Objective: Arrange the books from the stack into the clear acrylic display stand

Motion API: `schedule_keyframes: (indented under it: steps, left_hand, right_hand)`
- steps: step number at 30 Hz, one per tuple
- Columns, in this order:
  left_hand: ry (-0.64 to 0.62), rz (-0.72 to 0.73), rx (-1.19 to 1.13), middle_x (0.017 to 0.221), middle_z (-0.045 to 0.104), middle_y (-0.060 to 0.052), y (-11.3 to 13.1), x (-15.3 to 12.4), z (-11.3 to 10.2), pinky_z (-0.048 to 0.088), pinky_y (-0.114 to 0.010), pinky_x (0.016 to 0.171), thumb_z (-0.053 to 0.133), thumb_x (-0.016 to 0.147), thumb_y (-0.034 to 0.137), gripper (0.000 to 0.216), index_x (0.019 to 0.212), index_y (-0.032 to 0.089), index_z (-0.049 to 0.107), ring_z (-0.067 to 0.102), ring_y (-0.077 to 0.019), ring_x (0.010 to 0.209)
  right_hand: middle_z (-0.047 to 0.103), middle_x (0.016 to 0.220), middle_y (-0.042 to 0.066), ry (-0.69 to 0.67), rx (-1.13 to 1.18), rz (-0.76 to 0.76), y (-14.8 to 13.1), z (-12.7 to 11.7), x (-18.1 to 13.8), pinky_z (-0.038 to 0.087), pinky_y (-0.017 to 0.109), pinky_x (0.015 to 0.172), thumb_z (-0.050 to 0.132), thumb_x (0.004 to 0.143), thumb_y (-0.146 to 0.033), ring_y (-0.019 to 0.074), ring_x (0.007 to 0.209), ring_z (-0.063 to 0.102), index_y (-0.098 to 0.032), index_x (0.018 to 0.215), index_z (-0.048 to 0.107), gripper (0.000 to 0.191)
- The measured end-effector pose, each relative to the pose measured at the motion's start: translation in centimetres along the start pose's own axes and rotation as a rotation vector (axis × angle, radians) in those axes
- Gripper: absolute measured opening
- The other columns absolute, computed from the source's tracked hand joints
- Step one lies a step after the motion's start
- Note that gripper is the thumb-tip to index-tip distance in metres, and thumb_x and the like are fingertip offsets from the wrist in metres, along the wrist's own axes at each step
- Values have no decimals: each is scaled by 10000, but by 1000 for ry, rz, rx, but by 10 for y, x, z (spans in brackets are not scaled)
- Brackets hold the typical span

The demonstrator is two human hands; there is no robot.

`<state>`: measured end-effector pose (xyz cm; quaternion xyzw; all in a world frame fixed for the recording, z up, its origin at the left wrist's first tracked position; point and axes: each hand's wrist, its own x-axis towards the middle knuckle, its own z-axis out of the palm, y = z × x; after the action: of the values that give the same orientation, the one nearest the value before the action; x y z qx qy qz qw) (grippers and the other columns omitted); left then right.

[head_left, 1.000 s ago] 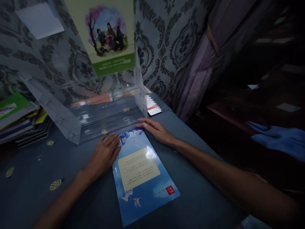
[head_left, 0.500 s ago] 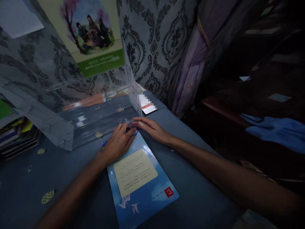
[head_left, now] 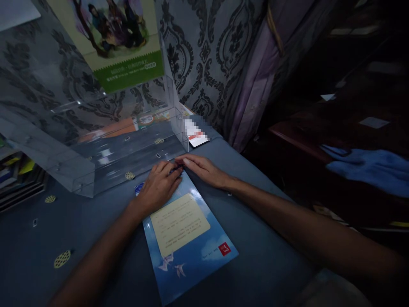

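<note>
A blue booklet point(head_left: 188, 238) with a pale text panel and a small red mark lies flat on the dark blue tablecloth point(head_left: 262, 264). My left hand point(head_left: 158, 187) rests palm down on its far left corner, fingers stretched out. My right hand point(head_left: 203, 170) lies flat at its far right corner, fingertips meeting those of the left. Both hands sit right in front of a clear acrylic stand point(head_left: 128, 149), whose low front lip touches the booklet's far edge. A green picture booklet point(head_left: 121, 42) stands upright in the stand.
A card with a red stripe point(head_left: 196, 138) lies beside the stand. Books are stacked at the left edge point(head_left: 15, 179). Patterned wallpaper and a purple curtain point(head_left: 255, 85) stand behind. A blue cloth point(head_left: 370, 168) lies on dark furniture at right.
My left hand slid right along the booklet's far edge, from the left corner to meet my right hand's fingertips. The booklet has shifted slightly left and away from me.
</note>
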<state>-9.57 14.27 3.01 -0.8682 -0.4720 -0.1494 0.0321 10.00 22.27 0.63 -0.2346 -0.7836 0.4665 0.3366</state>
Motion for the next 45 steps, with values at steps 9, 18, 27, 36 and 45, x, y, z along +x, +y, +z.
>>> schedule_keyframes:
  steps: [9, 18, 27, 36, 45]
  left_hand:
    - [-87, 12, -28, 1217, 637, -130, 0, -3, -5, 481, -487, 962, 412, 1047, 376, 406, 1314, 142, 608, 555, -289, 1109]
    - [-157, 12, -64, 1437, 555, -122, 3, -13, -6, 407, -521, 1102, 358, 1059, 464, 494, 1454, 203, 497, 500, -298, 1303]
    - [-108, 8, -108, 1514, 517, -115, 0, -17, 1, 385, -488, 1143, 372, 1063, 434, 468, 1446, 196, 500, 465, -263, 1401]
    - [-192, -18, -94, 1593, 422, -86, 0, -18, 0, 329, -486, 1195, 328, 1075, 444, 507, 1501, 192, 437, 353, -230, 1496]
    - [-213, -15, -93, 1601, 406, -92, 1, -17, -1, 303, -486, 1210, 293, 1077, 476, 536, 1517, 199, 422, 335, -230, 1505]
  right_hand:
    - [727, 1188, 93, -27, -118, -66, -5, 0, 0, 505, 409, 1012, 386, 1041, -442, 216, 1127, 672, -177, 1227, 668, 429]
    - [728, 1230, 65, -45, -226, -85, -6, 2, -4, 509, 413, 1032, 371, 1049, -421, 217, 1166, 666, -214, 1258, 665, 415]
    - [481, 1556, 113, -117, -377, -123, -12, 4, -42, 392, 511, 1189, 374, 1051, -461, 246, 1438, 455, -207, 1517, 437, 535]
    - [446, 1576, 136, -180, -617, -101, -23, 10, -73, 393, 554, 1186, 406, 1047, -426, 288, 1456, 424, -181, 1508, 453, 525]
    - [502, 1524, 183, -198, -650, -145, -28, 9, -75, 407, 549, 1173, 434, 1046, -347, 286, 1438, 450, -120, 1474, 481, 487]
